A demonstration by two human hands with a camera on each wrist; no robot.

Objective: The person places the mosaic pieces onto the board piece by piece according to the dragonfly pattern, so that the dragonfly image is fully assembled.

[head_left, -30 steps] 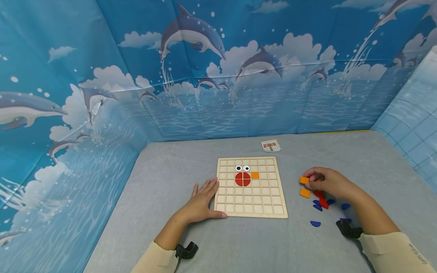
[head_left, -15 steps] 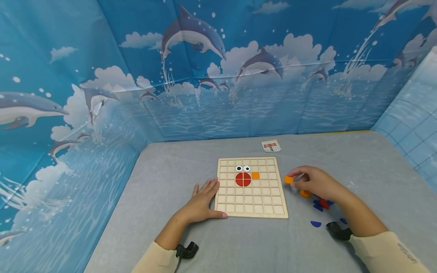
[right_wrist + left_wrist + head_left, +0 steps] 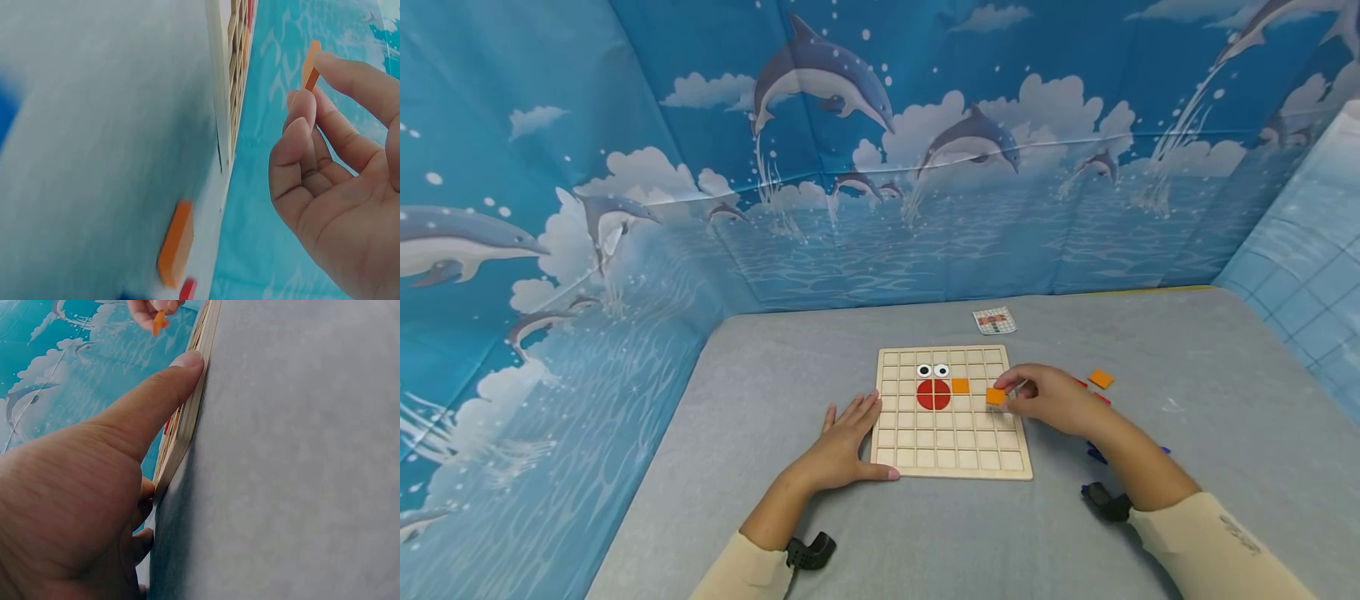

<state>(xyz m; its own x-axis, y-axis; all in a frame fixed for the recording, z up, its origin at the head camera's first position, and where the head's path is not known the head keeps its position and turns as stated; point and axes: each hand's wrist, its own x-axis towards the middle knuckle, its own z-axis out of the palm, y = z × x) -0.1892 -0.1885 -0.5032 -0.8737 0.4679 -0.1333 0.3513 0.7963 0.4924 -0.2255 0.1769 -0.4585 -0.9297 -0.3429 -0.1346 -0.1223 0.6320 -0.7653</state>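
The wooden grid board (image 3: pixel 943 458) lies flat near the middle of the scene. Behind it hangs a blue curtain (image 3: pixel 850 242) printed with dolphins, clouds and water, and under it spreads a grey worktop (image 3: pixel 737 400).

Two cream sleeves (image 3: pixel 748 571) reach in from the near side. The left hand (image 3: pixel 847 446) rests at the board's near left corner, fingers extended along the left edge and thumb against the near edge. The right hand (image 3: pixel 1052 400) is over the board's right side, its thumb and fingers pinching an orange square tile (image 3: pixel 996 397) raised clear of the grid. A black wrist device (image 3: pixel 811 551) sits on each arm.

Beyond the board's far edge lies a small printed card (image 3: pixel 995 321). On the grid, four quarter pieces form a red disc (image 3: pixel 927 402); a second orange tile (image 3: pixel 960 386) fills the cell just right of its upper half. Another orange tile (image 3: pixel 1101 379) lies loose on the worktop beyond the right forearm. Two round eye pieces (image 3: pixel 924 371) sit side by side above the disc. Red pieces (image 3: pixel 1102 399) and blue pieces (image 3: pixel 1096 452) show around the right forearm, partly hidden.
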